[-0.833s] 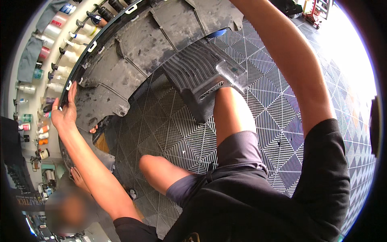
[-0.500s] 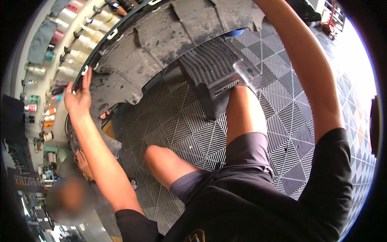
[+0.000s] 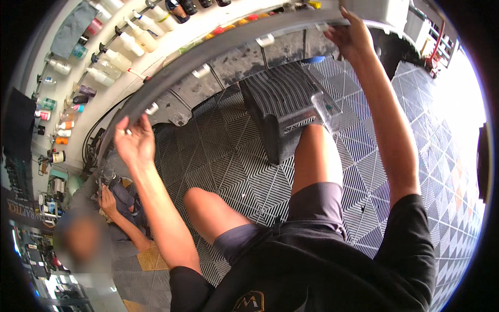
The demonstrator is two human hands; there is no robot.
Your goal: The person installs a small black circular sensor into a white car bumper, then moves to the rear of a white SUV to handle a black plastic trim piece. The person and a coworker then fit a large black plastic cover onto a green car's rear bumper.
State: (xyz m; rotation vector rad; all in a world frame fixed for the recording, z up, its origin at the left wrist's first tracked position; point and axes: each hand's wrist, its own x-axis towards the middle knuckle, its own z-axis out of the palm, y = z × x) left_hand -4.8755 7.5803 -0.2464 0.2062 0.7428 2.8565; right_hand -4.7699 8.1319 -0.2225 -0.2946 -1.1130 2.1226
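Observation:
A long, curved dark car bumper [image 3: 228, 47] arches across the upper view, with white clips along its edge and a dirty grey inner side. My left hand [image 3: 136, 143] grips its edge at the left, fingertips up against the rim. Farther right, my right hand [image 3: 356, 39] is closed over the same edge, thumb on top and fingers on the inner side. Part of the bumper's left end is hidden behind my left forearm. A co-worker's hand [image 3: 108, 200] touches that left end.
Under the bumper stands a black ribbed plastic step stool [image 3: 283, 104], against my right knee. Several spray bottles [image 3: 132, 44] line the wall rack on the left. The co-worker crouches at lower left. A red metal stand [image 3: 434, 62] is at the far right, on dark patterned floor tiles [image 3: 364, 140].
The bumper has tilted, so its clipped edge shows more and its inner side less. My left hand has shifted right and down; my right hand has come into view on the edge.

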